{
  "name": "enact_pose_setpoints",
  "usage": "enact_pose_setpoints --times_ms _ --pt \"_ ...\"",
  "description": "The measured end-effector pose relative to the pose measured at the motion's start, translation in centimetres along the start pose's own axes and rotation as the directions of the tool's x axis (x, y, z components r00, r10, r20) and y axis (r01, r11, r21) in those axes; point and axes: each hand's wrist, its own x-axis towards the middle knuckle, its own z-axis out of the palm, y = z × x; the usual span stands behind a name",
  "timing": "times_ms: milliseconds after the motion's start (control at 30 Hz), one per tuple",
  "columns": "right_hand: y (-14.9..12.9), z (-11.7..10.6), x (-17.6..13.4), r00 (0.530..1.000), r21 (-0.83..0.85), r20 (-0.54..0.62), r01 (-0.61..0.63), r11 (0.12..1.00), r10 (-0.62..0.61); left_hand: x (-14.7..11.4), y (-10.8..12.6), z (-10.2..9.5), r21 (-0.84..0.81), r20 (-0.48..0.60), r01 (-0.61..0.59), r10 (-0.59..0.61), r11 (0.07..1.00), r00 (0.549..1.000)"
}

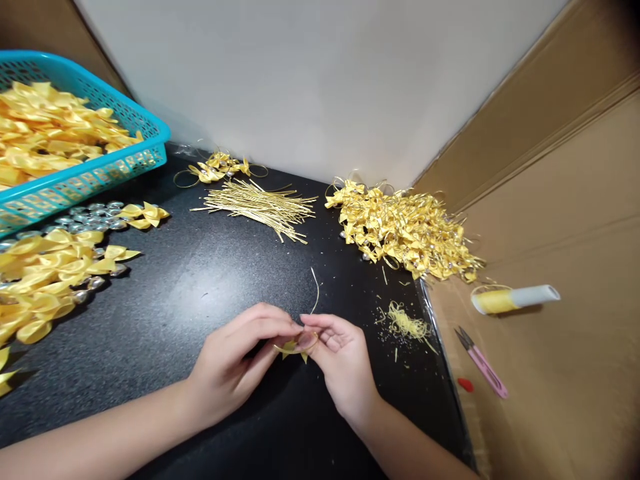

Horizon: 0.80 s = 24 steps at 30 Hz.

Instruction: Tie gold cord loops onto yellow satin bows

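Over the near middle of the black table, my left hand (240,363) and my right hand (345,360) meet with fingertips pinched together. Between them is a small yellow ribbon bow (289,347), mostly hidden by the fingers. A gold cord (295,352) curves in a loop across the bow, and both hands grip this small piece. From the pinched fingertips a thin pale strand (317,291) rises and bends toward a whitish tip; whether that tip is a needle is too small to tell.
Gold cord pieces (260,203) lie ahead, with finished bows (405,227) heaped right. Ribbon bows (55,263) and silver beads (93,217) sit left, below a blue basket (150,127). Rightward are thread scraps (405,323), pink-handled snips (485,367) and a thread spool (500,300).
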Motion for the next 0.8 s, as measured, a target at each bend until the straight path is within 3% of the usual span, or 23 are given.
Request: enact_pose_setpoints --times_ms 567,800 --pt "-0.32 0.09 0.02 0.994 -0.012 0.044 -0.095 0.995 0.096 0.13 -0.05 0.01 -0.005 -0.025 0.009 -0.009 1.000 1.000" --pt "-0.43 0.18 -0.15 0.997 -0.053 0.024 -0.071 0.996 0.072 -0.05 0.02 0.01 -0.010 -0.005 -0.014 0.014 1.000 1.000"
